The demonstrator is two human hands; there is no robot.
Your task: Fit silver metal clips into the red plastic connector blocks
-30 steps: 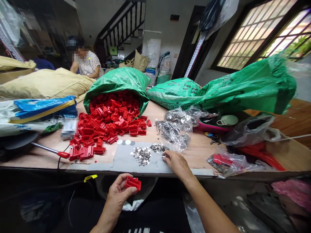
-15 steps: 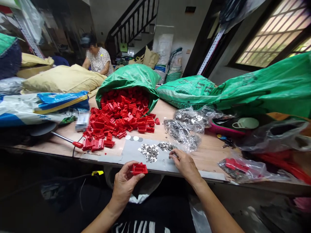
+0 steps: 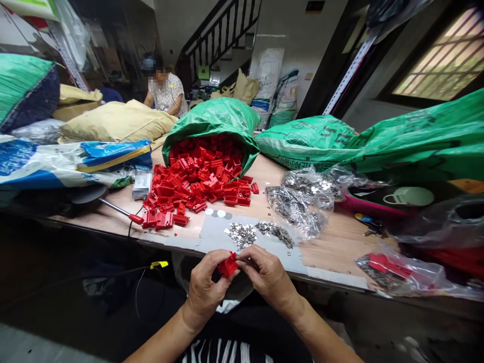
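My left hand [image 3: 207,283] grips a small red plastic housing [image 3: 227,265] between thumb and fingers, just in front of the table edge. My right hand [image 3: 264,275] is closed in a pinch at the housing's right side; whatever lies between those fingertips is too small and hidden to name. Beyond the hands, two small heaps of metal pieces lie on a grey sheet [image 3: 212,242]: shiny flat plates [image 3: 240,235] on the left and darker metal parts [image 3: 275,232] on the right. A large pile of red housings [image 3: 200,181] spills from an open green sack [image 3: 219,118].
Clear bags of metal parts [image 3: 297,209] lie right of the sheet, with a pink-rimmed container [image 3: 350,204] behind. A red-tipped metal lever [image 3: 123,210] juts over the table at left. Full green sacks [image 3: 313,138] line the back. Another person [image 3: 166,93] sits farther off.
My right hand has come from the darker metal heap to the red housing. My left hand has turned the housing and moved slightly right in view. The whole view has shifted a little.
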